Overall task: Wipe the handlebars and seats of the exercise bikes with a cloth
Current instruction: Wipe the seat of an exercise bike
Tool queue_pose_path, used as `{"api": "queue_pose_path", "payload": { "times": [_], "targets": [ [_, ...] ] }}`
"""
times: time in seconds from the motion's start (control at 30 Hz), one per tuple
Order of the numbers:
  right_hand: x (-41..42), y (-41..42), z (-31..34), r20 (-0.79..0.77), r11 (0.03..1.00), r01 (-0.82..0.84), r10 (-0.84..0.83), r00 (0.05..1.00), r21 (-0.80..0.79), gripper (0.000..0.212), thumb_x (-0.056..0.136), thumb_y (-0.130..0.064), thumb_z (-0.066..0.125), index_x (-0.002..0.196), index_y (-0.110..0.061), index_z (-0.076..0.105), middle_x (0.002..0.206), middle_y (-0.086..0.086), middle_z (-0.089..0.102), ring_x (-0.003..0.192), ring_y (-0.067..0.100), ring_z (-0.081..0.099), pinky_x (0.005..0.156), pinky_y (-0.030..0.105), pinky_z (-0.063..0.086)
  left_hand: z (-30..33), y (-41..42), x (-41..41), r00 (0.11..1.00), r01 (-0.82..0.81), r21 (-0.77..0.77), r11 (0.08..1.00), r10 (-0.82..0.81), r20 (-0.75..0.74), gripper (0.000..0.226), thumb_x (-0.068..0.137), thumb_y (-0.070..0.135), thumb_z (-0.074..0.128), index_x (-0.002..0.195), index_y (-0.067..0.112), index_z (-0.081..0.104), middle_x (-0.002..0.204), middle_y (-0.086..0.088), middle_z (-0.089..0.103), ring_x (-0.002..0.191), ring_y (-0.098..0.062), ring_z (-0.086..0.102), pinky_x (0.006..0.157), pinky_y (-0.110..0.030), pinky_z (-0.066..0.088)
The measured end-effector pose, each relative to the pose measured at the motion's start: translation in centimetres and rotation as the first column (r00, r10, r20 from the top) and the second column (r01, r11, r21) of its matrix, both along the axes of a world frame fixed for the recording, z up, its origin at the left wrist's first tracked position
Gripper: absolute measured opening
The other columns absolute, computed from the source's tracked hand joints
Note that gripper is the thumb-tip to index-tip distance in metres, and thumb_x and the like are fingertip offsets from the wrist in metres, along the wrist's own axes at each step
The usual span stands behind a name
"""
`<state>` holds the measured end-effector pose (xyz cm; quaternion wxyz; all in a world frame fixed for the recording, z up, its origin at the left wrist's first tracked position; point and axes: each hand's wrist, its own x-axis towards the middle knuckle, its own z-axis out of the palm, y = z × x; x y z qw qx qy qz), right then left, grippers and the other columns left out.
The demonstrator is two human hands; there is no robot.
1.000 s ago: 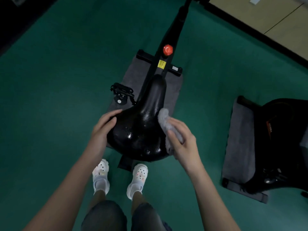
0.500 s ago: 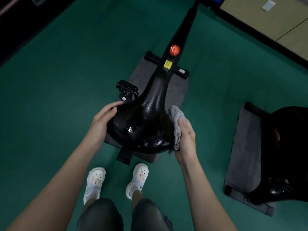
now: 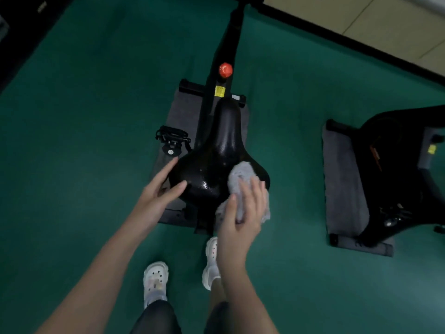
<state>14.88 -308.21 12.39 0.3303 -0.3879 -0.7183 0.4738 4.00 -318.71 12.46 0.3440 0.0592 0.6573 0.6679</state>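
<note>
The left hand [image 3: 157,189] lies with straight, relaxed fingers against the left flank of the black bike saddle [image 3: 216,162], holding nothing — likely steadying the seat so it does not swing under the wiping. To its right, the right hand [image 3: 243,213] presses a crumpled grey cloth [image 3: 240,179] flat onto the saddle's rear right quarter, fingers spread over it rather than clenched, thumb at its near edge. The saddle's narrow nose and right rim lie bare with open green floor [image 3: 289,116] around, while the neighbouring bike [image 3: 397,169] stands well apart on its grey mat [image 3: 342,184].
</note>
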Motion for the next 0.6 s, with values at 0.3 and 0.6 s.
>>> {"api": "queue_pose_path", "payload": {
  "times": [0.3, 0.6],
  "targets": [
    [-0.6, 3.7, -1.2, -0.040, 0.917, 0.335, -0.351, 0.936, -0.215, 0.030, 0.097, -0.020, 0.051, 0.126, -0.020, 0.058, 0.136, 0.002, 0.055, 0.126, 0.013, 0.051, 0.110, 0.033, 0.038, -1.4, -1.3, -1.3, 0.968, 0.153, -0.155, 0.976, -0.180, -0.177, 0.082, 0.073, 0.021, 0.079, 0.141, 0.038, 0.038, 0.144, 0.019, 0.040, 0.133, 0.004, 0.033, 0.115, -0.035, 0.029],
    [-2.4, -1.0, -0.9, -0.168, 0.609, 0.387, -0.658, 0.734, -0.693, 0.031, 0.100, -0.032, 0.048, 0.131, -0.032, 0.051, 0.133, 0.001, 0.058, 0.118, 0.019, 0.060, 0.103, 0.045, 0.046, -2.8, -1.6, -1.6, 0.965, 0.143, -0.117, 0.983, -0.165, -0.205, 0.087, 0.063, 0.040, 0.079, 0.140, 0.042, 0.039, 0.145, 0.017, 0.041, 0.134, -0.002, 0.035, 0.111, -0.037, 0.035]
  ]
}}
